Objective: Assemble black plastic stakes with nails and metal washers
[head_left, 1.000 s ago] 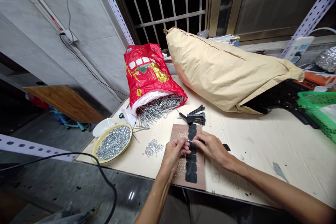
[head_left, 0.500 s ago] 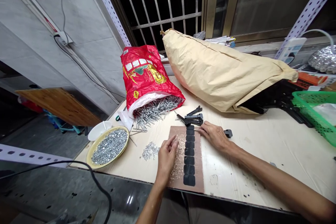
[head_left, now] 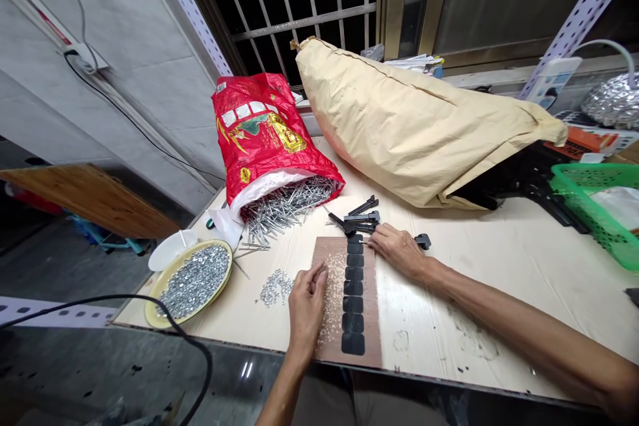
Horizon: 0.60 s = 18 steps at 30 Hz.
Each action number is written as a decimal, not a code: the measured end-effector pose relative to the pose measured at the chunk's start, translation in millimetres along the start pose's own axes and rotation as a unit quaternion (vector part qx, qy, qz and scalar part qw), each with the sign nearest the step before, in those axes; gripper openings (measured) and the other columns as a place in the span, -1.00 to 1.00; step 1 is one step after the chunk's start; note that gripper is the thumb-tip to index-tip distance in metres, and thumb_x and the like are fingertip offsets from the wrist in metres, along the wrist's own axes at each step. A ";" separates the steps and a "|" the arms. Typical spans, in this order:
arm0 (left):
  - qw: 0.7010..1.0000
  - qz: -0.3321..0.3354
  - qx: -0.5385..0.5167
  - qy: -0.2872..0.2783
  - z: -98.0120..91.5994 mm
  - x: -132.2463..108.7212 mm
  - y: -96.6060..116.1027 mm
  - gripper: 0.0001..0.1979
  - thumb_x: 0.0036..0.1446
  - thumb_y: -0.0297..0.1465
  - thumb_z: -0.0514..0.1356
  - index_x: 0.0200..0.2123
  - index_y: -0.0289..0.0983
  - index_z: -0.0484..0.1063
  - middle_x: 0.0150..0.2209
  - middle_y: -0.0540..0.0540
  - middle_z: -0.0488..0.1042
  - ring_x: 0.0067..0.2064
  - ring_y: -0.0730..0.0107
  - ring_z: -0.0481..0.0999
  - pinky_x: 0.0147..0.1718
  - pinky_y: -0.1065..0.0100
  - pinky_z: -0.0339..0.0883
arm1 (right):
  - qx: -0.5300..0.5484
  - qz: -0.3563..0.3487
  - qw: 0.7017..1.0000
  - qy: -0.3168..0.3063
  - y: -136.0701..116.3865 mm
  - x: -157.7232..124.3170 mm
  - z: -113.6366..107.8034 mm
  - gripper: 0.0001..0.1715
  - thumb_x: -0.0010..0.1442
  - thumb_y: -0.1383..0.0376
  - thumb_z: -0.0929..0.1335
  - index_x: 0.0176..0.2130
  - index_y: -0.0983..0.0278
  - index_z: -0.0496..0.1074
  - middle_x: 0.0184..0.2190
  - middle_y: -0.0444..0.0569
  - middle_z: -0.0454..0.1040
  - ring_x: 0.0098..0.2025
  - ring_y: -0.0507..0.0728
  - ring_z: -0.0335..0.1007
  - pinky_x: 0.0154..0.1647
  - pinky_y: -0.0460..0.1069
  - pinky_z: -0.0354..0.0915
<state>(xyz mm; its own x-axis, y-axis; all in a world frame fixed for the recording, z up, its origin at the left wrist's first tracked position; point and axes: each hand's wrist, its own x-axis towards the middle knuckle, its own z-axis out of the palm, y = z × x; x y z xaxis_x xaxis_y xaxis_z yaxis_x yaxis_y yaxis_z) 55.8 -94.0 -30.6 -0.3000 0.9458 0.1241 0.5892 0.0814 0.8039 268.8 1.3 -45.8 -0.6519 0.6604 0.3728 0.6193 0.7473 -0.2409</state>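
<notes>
A brown board (head_left: 372,333) lies at the table's front edge, bearing a column of black rounded-square pieces (head_left: 353,305) and many pale specks. At the top of that column my right hand (head_left: 398,249) is closed, its fingertips pinching a thin metal pin of which only a short bright end shows. My left hand (head_left: 307,299) rests over the board's left side, thumb and fingers drawn together; anything between them is too small to make out. Left of it, small silvery washer-like pieces (head_left: 275,287) are scattered. Several black plastic parts (head_left: 363,217) lie just beyond the board.
A yellow bowl (head_left: 154,311) of silvery pieces stands at left beside a white dish (head_left: 170,249). Behind, a red bag (head_left: 269,126) spills nails (head_left: 284,203). A large tan sack (head_left: 399,126) with black parts and a green basket (head_left: 574,176) occupy the back right.
The view has shifted slightly, so most things appear a little further left. Both hands keep nearly the same places over the board, with the right still pinching near the top black piece.
</notes>
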 end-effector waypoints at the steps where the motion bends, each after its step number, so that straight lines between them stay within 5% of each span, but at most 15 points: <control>1: 1.000 -0.001 -0.001 0.001 0.4 0.0 -0.4 -0.65 0.17 -0.19 0.06 -0.08 -0.23 0.45 -0.27 -0.11 0.44 -0.27 0.31 0.43 -0.26 0.31 0.28 | 0.023 -0.025 0.999 -0.006 -8.4 -7.1 2.6 -0.67 0.33 0.33 0.11 -0.36 0.27 0.35 -0.43 -0.07 0.30 -0.39 0.04 0.17 -0.53 -0.08 0.14; 4: 1.000 -0.006 -0.008 -0.001 1.1 -0.1 -1.2 -0.66 0.17 -0.20 0.06 -0.10 -0.24 0.46 -0.25 -0.12 0.45 -0.23 0.29 0.44 -0.24 0.31 0.28 | 0.083 -0.096 0.992 -0.026 -25.6 -22.7 6.9 -0.60 0.34 0.36 0.06 -0.39 0.21 0.34 -0.51 -0.13 0.25 -0.47 0.03 0.11 -0.57 -0.07 0.17; 9: 1.000 -0.011 -0.004 0.001 0.7 -0.4 -1.7 -0.66 0.18 -0.19 0.05 -0.10 -0.23 0.45 -0.20 -0.13 0.46 -0.17 0.25 0.44 -0.19 0.29 0.28 | 0.071 -0.017 0.997 -0.004 -15.9 -18.3 -4.9 -0.69 0.32 0.37 0.10 -0.36 0.28 0.32 -0.45 -0.08 0.26 -0.45 0.02 0.15 -0.61 -0.08 0.16; 13: 1.000 -0.008 -0.002 0.006 1.3 0.0 -2.5 -0.66 0.17 -0.19 0.05 -0.10 -0.22 0.45 -0.19 -0.13 0.47 -0.17 0.25 0.44 -0.19 0.28 0.28 | 0.130 -0.233 0.962 -0.067 -19.4 -19.8 -11.2 -0.70 0.30 0.42 0.11 -0.37 0.25 0.32 -0.48 -0.13 0.27 -0.45 0.00 0.15 -0.63 -0.12 0.12; 14: 1.000 -0.007 0.000 0.008 1.5 0.2 -2.5 -0.66 0.17 -0.19 0.05 -0.10 -0.22 0.45 -0.19 -0.13 0.47 -0.17 0.25 0.44 -0.19 0.28 0.28 | 0.140 -0.232 0.960 -0.066 -20.4 -18.5 -12.4 -0.71 0.29 0.42 0.11 -0.37 0.26 0.31 -0.50 -0.14 0.26 -0.46 -0.01 0.14 -0.64 -0.12 0.11; 17: 1.000 -0.009 -0.001 0.007 1.6 0.4 -1.3 -0.66 0.17 -0.20 0.05 -0.11 -0.23 0.45 -0.20 -0.12 0.47 -0.17 0.25 0.44 -0.19 0.29 0.28 | 0.156 -0.051 0.986 -0.018 -19.5 -8.7 -16.3 -0.70 0.31 0.38 0.09 -0.34 0.29 0.31 -0.46 -0.11 0.27 -0.49 -0.02 0.13 -0.63 -0.13 0.14; 18: 1.000 -0.012 -0.002 0.006 1.6 0.3 -0.7 -0.67 0.17 -0.20 0.05 -0.11 -0.23 0.46 -0.20 -0.12 0.47 -0.17 0.25 0.44 -0.19 0.29 0.28 | 0.162 -0.048 0.985 -0.019 -19.4 -5.9 -17.3 -0.69 0.32 0.36 0.08 -0.34 0.28 0.31 -0.46 -0.11 0.28 -0.49 -0.02 0.13 -0.62 -0.12 0.14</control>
<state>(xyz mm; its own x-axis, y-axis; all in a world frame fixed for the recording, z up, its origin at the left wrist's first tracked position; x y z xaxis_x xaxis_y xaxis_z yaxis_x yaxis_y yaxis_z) 56.5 -93.3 -32.1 -0.3226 0.9399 0.1118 0.5788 0.1024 0.8090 268.2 -18.3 -27.9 -0.7200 0.5830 0.3764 0.3853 0.7870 -0.4819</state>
